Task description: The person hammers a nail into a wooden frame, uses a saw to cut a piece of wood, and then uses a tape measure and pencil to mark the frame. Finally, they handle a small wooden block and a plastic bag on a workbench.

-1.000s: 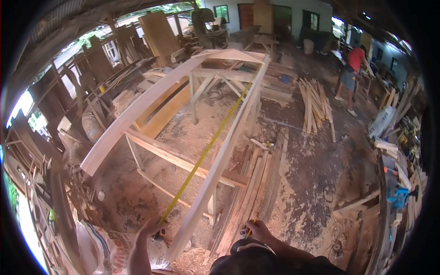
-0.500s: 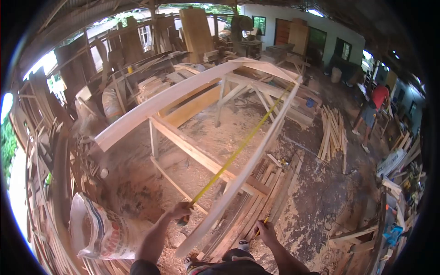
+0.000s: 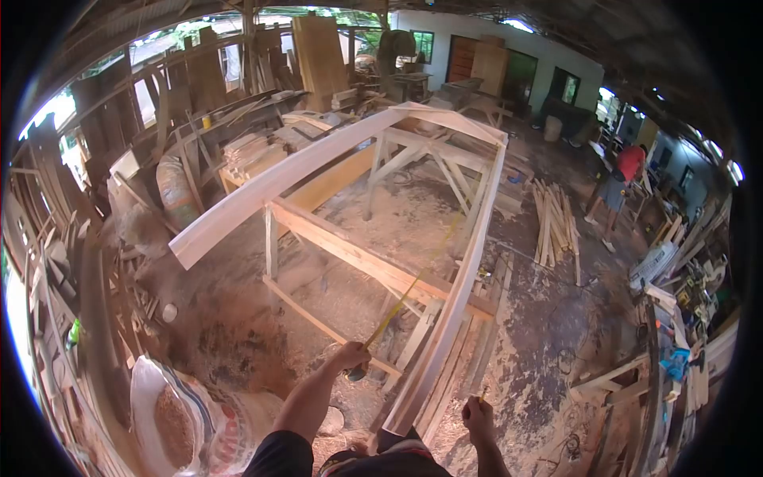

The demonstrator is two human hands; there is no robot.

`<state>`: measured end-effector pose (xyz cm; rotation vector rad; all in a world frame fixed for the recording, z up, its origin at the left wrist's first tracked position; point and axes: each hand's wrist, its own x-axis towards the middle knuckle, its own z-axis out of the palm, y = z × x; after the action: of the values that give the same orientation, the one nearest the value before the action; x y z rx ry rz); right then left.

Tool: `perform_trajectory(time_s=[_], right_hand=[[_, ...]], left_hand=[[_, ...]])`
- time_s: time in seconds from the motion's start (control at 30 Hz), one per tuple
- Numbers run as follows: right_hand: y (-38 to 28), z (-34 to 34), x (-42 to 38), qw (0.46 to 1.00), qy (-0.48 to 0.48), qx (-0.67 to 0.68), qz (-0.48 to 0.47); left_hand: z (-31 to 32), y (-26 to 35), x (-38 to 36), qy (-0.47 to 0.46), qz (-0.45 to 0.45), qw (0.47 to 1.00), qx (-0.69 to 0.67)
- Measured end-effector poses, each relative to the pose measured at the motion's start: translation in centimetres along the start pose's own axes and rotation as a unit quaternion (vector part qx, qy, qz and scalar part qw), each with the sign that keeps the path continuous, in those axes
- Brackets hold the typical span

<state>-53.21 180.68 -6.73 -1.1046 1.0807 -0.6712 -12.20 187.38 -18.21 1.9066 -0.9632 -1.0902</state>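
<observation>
My left hand (image 3: 348, 356) is closed around a tape measure (image 3: 356, 374), whose dark case shows below the fingers. Its yellow blade (image 3: 389, 316) runs up and away over the crossbeam, and its far part is blurred. In my right hand (image 3: 478, 417), closed at the lower right of the frame, is a thin yellow pencil (image 3: 483, 393). Between my hands a long pale board (image 3: 457, 290) stretches away from my body, resting on the wooden crossbeam (image 3: 358, 253). Another long board (image 3: 294, 179) lies on the left, and shorter pieces join the two at the far end.
A sack of sawdust (image 3: 214, 421) stands at lower left. Sticks (image 3: 554, 222) lie piled on the floor to the right, near a bent-over person in a red shirt (image 3: 628, 163). Timber offcuts and a blue tool (image 3: 675, 363) crowd the right edge. Planks (image 3: 103, 127) lean along the left.
The blade's far end has left the far end of the right board, and the blade looks shorter and blurred. Both hands have shifted right in view, and the camera has turned slightly.
</observation>
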Motion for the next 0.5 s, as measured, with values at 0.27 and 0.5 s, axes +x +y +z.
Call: perform_trajectory(time_s=[0.27,0.5], right_hand=[[2.2,1.6,-0.6,0.987,0.133,0.085,0.013],[-0.9,8.2,2.3,0.989,0.128,0.045,-0.056]], left_hand=[[-2.0,-1.0,5.6,-0.1,-0.065,0.989,-0.09],[-6.2,5.6,5.6,-0.139,-0.113,0.97,-0.162]])
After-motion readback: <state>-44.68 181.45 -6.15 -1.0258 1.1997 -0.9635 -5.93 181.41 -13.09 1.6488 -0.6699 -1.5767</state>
